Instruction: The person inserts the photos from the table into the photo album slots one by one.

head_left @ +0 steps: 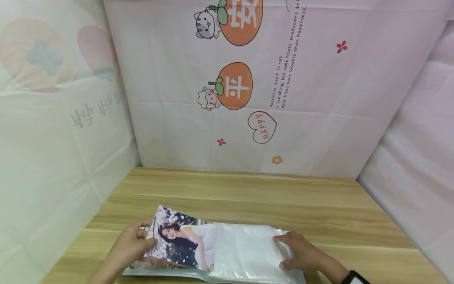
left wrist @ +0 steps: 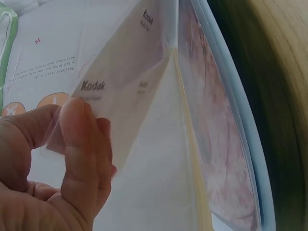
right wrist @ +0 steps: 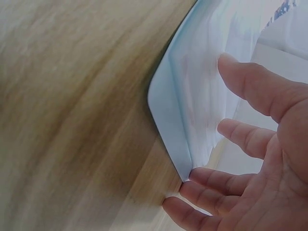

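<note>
A photo album with a pale blue cover [right wrist: 168,106] lies spread at the table's near side. My left hand [head_left: 133,242] pinches the outer edge of its left page, a clear sleeve holding a photo [head_left: 181,240] of a person in a white dress among blossoms. That page is raised at the left, and the photo's back with Kodak print [left wrist: 120,72] shows in the left wrist view. Another brownish photo [left wrist: 216,125] lies beneath it. My right hand [head_left: 298,252] rests with spread fingers at the right edge of the stacked clear sleeves [head_left: 244,248], thumb on top.
Wood-grain table [head_left: 248,195] extends behind and on both sides of the album. White printed cloth [head_left: 170,130] stands upright at the back, with cloth walls left and right. A dark watch [head_left: 354,278] is on my right wrist.
</note>
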Available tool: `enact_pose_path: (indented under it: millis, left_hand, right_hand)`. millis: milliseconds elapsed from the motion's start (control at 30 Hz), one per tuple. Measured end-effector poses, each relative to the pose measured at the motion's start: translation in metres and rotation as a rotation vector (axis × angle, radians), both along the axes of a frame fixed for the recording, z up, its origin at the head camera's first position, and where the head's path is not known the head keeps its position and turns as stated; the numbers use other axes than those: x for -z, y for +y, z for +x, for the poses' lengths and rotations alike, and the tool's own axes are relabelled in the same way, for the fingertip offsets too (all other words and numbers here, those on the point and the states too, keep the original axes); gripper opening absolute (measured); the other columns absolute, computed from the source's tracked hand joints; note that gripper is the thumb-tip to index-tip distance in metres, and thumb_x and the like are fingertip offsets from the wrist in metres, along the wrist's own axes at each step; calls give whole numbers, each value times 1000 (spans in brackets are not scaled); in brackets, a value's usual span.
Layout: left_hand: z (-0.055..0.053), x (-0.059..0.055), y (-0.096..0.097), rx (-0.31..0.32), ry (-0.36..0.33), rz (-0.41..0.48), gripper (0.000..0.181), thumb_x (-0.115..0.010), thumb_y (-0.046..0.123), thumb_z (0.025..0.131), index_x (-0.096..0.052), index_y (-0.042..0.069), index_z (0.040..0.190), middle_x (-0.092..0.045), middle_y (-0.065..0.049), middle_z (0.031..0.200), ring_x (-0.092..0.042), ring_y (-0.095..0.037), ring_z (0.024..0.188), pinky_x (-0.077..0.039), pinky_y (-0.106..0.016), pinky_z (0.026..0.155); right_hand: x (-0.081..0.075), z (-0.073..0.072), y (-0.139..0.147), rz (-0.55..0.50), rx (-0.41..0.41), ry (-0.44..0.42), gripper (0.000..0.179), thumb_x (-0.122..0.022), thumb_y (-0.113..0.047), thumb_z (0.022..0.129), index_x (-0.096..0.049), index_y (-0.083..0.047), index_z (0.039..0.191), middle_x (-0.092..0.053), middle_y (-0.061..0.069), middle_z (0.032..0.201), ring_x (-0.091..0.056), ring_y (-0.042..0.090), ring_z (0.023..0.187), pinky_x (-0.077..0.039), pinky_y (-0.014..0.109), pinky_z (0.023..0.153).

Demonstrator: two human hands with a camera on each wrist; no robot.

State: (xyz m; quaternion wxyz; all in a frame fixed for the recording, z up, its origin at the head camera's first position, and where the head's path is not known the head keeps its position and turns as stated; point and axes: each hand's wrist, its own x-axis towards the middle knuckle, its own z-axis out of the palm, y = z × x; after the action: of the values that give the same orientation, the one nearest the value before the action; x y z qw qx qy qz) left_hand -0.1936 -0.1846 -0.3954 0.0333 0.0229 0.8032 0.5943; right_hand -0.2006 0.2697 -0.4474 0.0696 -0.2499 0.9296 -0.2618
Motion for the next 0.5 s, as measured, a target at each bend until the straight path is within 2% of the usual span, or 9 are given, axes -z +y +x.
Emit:
enact_pose_path:
  millis: [100,267,400,500]
  left_hand:
    - [1,0,-1,-18,10,-73,56,-64,-4,75,-41,-11,126,-51,-7,70,-53,-18,52,-52,-35,46]
    - [1,-1,-3,-36,52,-179,41,-57,-5,78,-54,-10,119,-54,-7,71,-49,-15,50,-45,-26,42]
    - [0,0,-5,-24,67,-198,40,-54,-6,77,-56,-11,116,-53,-6,69,-46,-13,46,-39,-23,40]
    - [-1,2,-6,-14,61,-190,41,-55,-7,76,-55,-13,117,-53,-6,70,-47,-13,46,-40,-23,40]
  right_hand:
    - [-1,0,0,-19,2,-21,66,-77,-28,72,-52,1,127,-47,22,120,-41,45,109,-39,61,83]
    - [0,-1,1,-33,-6,-32,67,-76,-28,73,-51,1,127,-46,23,121,-40,46,110,-38,62,84]
    - [0,-1,1,-29,-8,-29,67,-76,-28,73,-51,1,127,-46,24,121,-40,47,111,-37,63,84]
    - [0,-1,1,-22,-8,-18,66,-76,-28,73,-51,1,127,-47,23,120,-41,46,110,-38,62,83]
